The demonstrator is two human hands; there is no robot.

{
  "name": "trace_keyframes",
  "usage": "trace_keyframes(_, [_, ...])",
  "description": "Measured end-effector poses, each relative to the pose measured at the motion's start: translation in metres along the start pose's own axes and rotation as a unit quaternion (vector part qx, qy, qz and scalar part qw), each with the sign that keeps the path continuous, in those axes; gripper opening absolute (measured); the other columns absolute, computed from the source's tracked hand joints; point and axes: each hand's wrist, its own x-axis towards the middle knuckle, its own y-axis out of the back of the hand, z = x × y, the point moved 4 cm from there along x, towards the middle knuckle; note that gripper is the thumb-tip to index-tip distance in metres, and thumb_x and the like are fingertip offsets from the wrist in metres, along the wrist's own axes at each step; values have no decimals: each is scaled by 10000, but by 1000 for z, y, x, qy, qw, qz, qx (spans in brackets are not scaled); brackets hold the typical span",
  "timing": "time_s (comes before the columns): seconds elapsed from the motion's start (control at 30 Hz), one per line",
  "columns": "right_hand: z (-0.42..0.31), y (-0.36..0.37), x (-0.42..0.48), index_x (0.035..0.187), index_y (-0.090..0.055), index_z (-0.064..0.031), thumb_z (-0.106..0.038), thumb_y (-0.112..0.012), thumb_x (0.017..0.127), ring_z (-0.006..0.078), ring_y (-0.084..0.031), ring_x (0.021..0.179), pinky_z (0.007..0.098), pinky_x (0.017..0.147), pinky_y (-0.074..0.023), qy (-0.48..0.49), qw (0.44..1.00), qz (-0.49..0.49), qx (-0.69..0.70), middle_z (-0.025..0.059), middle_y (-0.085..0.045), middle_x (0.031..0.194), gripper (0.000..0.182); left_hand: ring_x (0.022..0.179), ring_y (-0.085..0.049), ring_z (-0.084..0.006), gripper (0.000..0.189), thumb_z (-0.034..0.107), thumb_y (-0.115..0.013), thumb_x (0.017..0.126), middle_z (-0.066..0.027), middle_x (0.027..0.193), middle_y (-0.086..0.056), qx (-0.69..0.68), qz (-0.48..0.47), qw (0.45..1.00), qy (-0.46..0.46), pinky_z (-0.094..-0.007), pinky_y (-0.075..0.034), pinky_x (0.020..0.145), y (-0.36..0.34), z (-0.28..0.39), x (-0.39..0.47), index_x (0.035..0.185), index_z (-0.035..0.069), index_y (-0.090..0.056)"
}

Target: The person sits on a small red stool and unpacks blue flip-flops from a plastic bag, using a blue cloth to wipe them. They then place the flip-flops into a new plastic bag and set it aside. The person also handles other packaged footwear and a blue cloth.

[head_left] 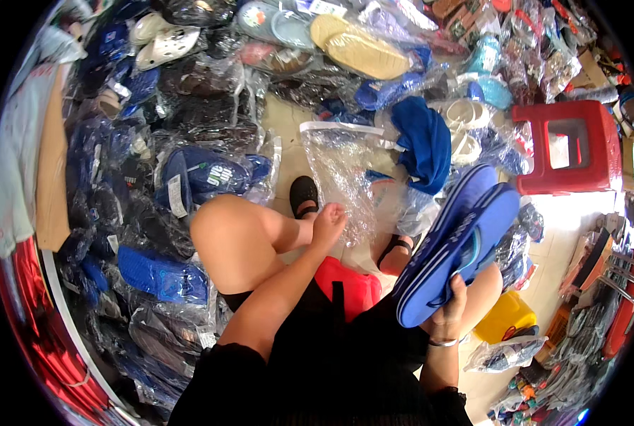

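Note:
My right hand (450, 306) grips a pair of blue flip-flops (434, 282) with striped sole edges, its thumb near the strap of the front one. They lie together, tilted, over my right thigh. My left hand (330, 221), fingers curled, is at the left edge of a clear plastic bag (343, 170); whether it pinches the film is not clear. The bag has a white strip along its top edge and spreads between my feet. A dark blue cloth (426, 144) lies beyond the flip-flops, to the right of the bag.
Plastic-wrapped footwear is heaped ahead and to the left, including a blue pair (205, 170) and a blue sandal (162, 274). A red plastic stool (524, 183) is at right, a yellow container (506, 318) below it. A cardboard piece (52, 175) stands at far left.

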Motion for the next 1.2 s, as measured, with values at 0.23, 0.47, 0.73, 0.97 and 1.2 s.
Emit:
trace_keyframes(0.23, [-1, -2, 10, 1285, -447, 23, -311, -749, 735, 329, -583, 1057, 442, 954, -463, -19, 995, 81, 46, 169, -584, 1180, 711, 1433, -96, -304, 324, 282, -502, 873, -67, 1542, -194, 640, -354, 632, -257, -644, -68, 1093, -71, -27, -51, 1129, 181, -673])
trace_keyframes(0.47, [-2, 7, 13, 1262, -473, 29, -288, -730, 741, 296, -585, 1062, 397, 964, -452, -27, 990, 112, 77, 152, -592, 1177, 662, 1430, -115, -275, 465, 265, -433, 908, -48, 1541, -195, 727, -291, 569, -250, -679, -56, 1081, -96, -65, -45, 1353, 142, -486])
trace_keyframes(0.73, [-4, -6, 16, 1224, -515, 5, -343, -664, 820, 289, -622, 981, 408, 907, -496, -8, 996, 81, 46, 151, -629, 1107, 554, 1372, -270, -207, 463, 281, -520, 857, -57, 1377, -422, 579, -171, 740, -295, -723, -100, 1033, -49, 13, 8, 1269, 71, -539])
trace_keyframes(0.97, [6, -5, 2, 1248, -470, 37, -261, -688, 797, 288, -613, 1012, 417, 916, -497, 3, 1000, 27, -4, 162, -604, 1147, 583, 1102, -517, -262, 550, 250, -814, 604, -38, 1115, -574, 321, 232, 845, -360, -578, -237, 1024, 50, 167, 27, 1082, 109, -581])
trace_keyframes(1.2, [15, -24, -17, 1330, -403, 8, -153, -745, 728, 240, -559, 1094, 361, 962, -447, -6, 997, -41, -70, 128, -561, 1213, 711, 1055, -472, -326, 533, 33, -750, 655, -145, 1094, -467, 150, 321, 879, -320, -429, -389, 922, 112, 182, 8, 1087, 49, -439])
